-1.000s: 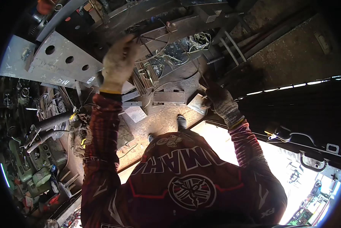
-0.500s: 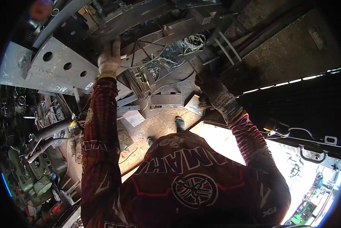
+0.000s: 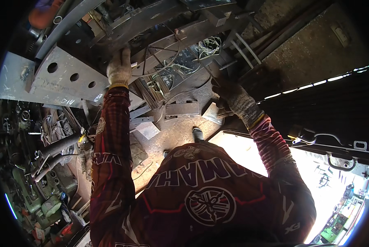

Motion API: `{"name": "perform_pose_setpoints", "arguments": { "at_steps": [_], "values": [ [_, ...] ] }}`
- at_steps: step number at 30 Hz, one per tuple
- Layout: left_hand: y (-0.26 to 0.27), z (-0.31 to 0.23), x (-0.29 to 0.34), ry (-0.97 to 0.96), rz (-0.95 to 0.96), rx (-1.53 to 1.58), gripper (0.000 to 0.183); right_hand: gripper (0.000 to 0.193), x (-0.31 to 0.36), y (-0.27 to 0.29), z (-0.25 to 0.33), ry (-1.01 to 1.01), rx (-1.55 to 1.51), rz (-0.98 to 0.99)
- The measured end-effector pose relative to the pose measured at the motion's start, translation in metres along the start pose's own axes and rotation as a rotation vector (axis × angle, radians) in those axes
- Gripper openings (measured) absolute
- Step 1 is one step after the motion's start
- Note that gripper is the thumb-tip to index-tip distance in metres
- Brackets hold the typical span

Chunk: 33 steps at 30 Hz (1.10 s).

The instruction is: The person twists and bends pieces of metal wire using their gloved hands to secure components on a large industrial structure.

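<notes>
My left hand [image 3: 119,71], in a pale knitted glove, reaches forward with its fingers stretched against dark steel; the fingertips are partly lost in shadow. To its left lies a grey steel plate [image 3: 63,78] with round holes and chalk marks. A curved metal rod frame [image 3: 161,68] is just to the right of this hand. My right hand [image 3: 235,101], in a darker, dirty glove, is closed around a thin rod [image 3: 205,68] that slants up and left from the fingers. Shadow hides part of its grip.
Long steel beams [image 3: 192,35] cross the far side. Coiled cables [image 3: 209,47] lie behind them. Below are flat bars [image 3: 152,94], a steel offcut [image 3: 182,108] and plate pieces [image 3: 147,129] on the floor. Greenish machinery [image 3: 28,185] stands at left; a large rusty sheet [image 3: 312,49] is far right.
The view has shifted slightly, so the plate and floor pieces appear a little lower. My left hand still rests at the steel, and my right hand keeps the rod at nearly the same slant.
</notes>
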<state>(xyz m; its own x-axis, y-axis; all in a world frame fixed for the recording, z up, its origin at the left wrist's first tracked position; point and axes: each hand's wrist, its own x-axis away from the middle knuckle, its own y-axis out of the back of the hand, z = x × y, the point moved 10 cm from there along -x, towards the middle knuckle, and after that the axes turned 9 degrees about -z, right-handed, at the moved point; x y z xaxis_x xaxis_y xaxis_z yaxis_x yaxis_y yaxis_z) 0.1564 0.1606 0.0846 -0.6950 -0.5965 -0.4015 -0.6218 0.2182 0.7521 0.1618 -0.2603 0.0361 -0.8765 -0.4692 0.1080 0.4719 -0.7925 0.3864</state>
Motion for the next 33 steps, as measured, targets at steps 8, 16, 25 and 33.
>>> {"name": "perform_pose_setpoints", "arguments": {
  "at_steps": [8,16,25,33],
  "values": [
    [-0.011,0.008,-0.004,-0.025,0.019,0.025,0.066,0.048,0.009,-0.007,-0.010,-0.321,-0.145,0.065],
    [-0.006,0.003,-0.001,0.003,0.012,0.020,0.065,0.033,0.033,-0.028,0.007,-0.558,-0.833,-0.087],
    [0.002,-0.007,0.001,-0.037,0.005,0.007,0.064,0.051,0.032,-0.082,0.013,-0.482,-1.313,-0.099],
    [-0.008,-0.018,0.008,0.041,0.211,-0.043,0.075,0.061,0.013,-0.198,0.020,-0.422,-1.473,-0.281]
  ]
}}
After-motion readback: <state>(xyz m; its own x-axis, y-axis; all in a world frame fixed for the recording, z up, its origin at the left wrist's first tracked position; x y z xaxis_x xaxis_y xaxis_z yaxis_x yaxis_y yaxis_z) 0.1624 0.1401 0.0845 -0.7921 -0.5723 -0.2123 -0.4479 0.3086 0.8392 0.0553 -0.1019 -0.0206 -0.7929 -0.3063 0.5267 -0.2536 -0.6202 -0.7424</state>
